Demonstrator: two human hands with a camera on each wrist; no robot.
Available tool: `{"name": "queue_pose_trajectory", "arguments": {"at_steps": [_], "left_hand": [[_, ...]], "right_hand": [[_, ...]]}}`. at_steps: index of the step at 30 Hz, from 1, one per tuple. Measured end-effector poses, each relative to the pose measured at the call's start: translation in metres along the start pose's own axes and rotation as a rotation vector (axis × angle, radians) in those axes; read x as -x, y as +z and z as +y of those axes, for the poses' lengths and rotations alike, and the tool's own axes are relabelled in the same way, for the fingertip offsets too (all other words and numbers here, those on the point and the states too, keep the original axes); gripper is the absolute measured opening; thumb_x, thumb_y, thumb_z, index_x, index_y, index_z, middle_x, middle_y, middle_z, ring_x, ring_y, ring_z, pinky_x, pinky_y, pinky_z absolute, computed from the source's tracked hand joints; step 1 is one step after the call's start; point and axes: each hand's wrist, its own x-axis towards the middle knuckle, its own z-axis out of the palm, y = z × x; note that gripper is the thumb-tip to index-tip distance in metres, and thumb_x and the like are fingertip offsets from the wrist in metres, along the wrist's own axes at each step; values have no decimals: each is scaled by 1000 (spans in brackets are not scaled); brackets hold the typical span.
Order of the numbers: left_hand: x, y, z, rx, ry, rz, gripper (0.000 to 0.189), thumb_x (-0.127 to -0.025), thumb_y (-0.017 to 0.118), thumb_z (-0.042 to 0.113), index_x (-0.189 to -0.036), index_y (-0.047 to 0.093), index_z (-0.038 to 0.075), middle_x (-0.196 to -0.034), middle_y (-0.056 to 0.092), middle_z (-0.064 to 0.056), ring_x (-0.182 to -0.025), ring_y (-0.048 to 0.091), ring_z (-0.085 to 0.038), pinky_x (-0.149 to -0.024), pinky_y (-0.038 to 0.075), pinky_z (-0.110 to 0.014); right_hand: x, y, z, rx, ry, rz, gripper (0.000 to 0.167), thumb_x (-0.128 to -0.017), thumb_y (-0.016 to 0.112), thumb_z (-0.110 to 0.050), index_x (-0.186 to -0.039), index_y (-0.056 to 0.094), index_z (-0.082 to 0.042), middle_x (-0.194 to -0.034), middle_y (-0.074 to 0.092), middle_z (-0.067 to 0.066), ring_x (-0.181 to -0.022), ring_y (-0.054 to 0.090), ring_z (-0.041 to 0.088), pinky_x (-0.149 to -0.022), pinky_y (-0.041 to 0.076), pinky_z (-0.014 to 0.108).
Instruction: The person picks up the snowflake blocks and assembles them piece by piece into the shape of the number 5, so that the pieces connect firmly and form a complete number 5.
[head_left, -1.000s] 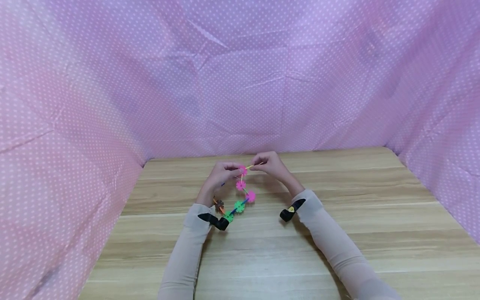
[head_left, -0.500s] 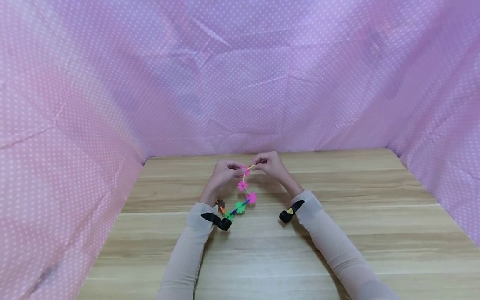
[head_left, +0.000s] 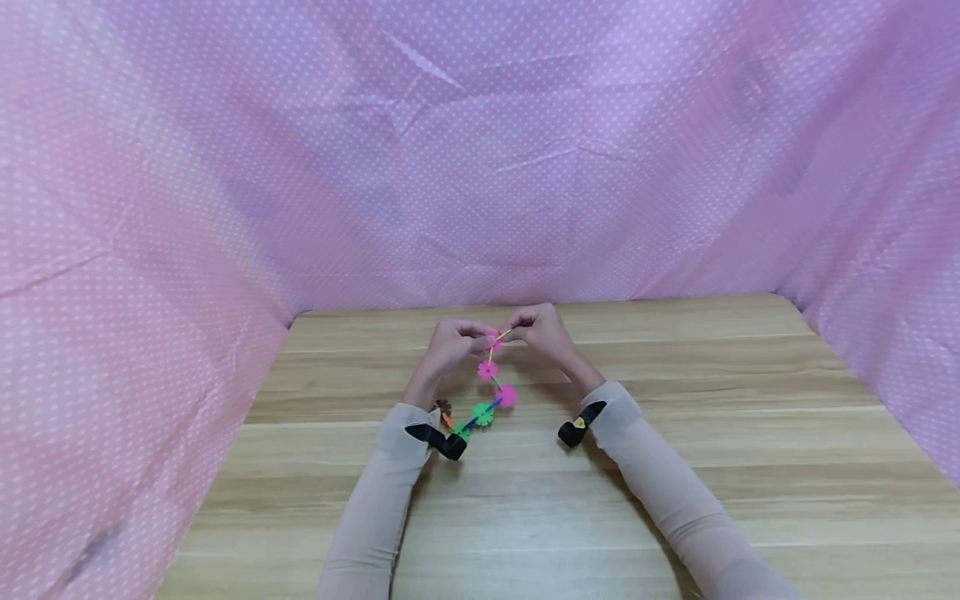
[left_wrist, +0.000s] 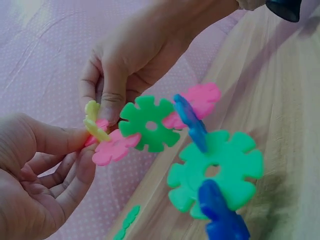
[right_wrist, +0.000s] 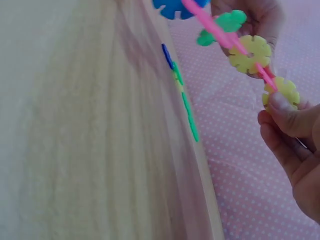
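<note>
A chain of slotted snowflake building discs hangs between the two hands. My left hand [head_left: 452, 342] pinches the pink disc [head_left: 495, 340] at the chain's upper end. Close beside it, the right hand [head_left: 538, 329] pinches a yellow disc [right_wrist: 280, 94] between thumb and fingers. The yellow disc meets the pink one at its edge. Below hang another pink disc [head_left: 487, 369], a larger-looking pink disc [head_left: 506, 395] and green discs [head_left: 483, 414], with blue discs [left_wrist: 190, 122] slotted between them. An orange disc [head_left: 448, 420] and a brown disc [head_left: 443, 407] show near the left cuff.
The wooden table [head_left: 600, 517] lies under both forearms. A pink dotted cloth [head_left: 480, 192] rises behind it and at both sides. Black wrist cameras [head_left: 573, 432] sit on both cuffs. More green discs [right_wrist: 190, 117], seen edge-on, show along the table's far edge.
My left hand has drifted slightly right with the chain, narrowing the gap to the right hand. The right hand stays nearly in place, its fingertips now close to the pink disc.
</note>
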Motion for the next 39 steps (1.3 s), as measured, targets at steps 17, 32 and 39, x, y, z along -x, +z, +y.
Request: {"name": "queue_pose_trajectory", "arguments": {"at_steps": [17,32,39], "left_hand": [[5,-46,-4,63,-21,-120,29,-96,69,7,-121,67,-6,-96,75,0,-94,72,-14,-104,54,-52],[6,-61,1,24,-9,-111,34,-95,69,8,-126,64,-5,-100,75,-1,-95,71,-14,-99,58,-43],[6,-59,0,16,-17,-109,31,-96,67,8,-124,65,-5,-102,72,-2,-96,70,-15,-93,61,-37]], "right_hand": [[-6,-15,1,-6,55,-177,29,-88,76,0,-114,70,9,-108,74,25,-94,73,22,-79,60,22],[-38,3,31,110,199,-376,32,-90,75,-3,-119,67,8,-106,72,22,-88,67,17,-71,58,24],[-45,13,38,96,220,-380,41,-86,79,-3,-124,67,5,-99,69,13,-84,59,13,-73,53,20]]}}
